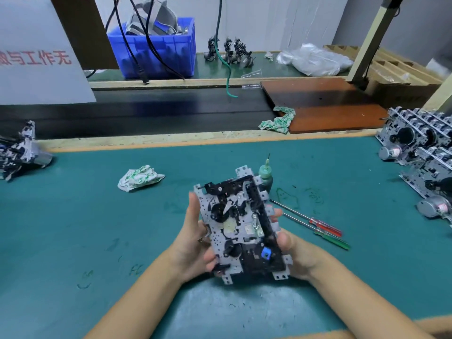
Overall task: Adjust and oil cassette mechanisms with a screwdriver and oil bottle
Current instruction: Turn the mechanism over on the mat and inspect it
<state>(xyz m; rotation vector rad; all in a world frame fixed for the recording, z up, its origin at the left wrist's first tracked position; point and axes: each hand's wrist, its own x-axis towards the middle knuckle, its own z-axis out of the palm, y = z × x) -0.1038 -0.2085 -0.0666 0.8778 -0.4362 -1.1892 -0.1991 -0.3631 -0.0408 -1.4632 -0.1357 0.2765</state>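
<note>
- Left hand (pixel 195 237): its grip closes on the 9 o'clock edge of the grey perforated metal cassette mechanism with black plastic parts and a small blue component (pixel 241 231); the thumb lies straight along that edge, the fingers curl beneath.
- Right hand (pixel 292 252): its grip holds the 3 o'clock edge, thumb on the rim, fingertips showing past the far side.
- Cassette mechanism: held above the counter at centre, working face turned up towards the camera, touching nothing but the two hands.
- Green plastic oil bottle with a thin needle nozzle (pixel 265 176): upright on the counter at 12 o'clock of the mechanism, just behind its far corner.
- Red-handled screwdriver (pixel 308 219) and green-handled screwdriver (pixel 318 232): lying side by side at 3 o'clock, near the right hand, untouched.
- Risk: with both hands occupied, freeing one for a tool leaves a one-sided hold, so the mechanism could tip or slip; its far corner could also knock the bottle over.
- Teal counter mat (pixel 85 216): scuffed and pen-marked; a crumpled white-and-green cloth (pixel 140 177) lies at 10 o'clock.
- Surroundings: stacked further mechanisms (pixel 420 143) at 2 o'clock; a black conveyor belt (pixel 146 111) and a blue plastic crate (pixel 156 52) beyond.
</note>
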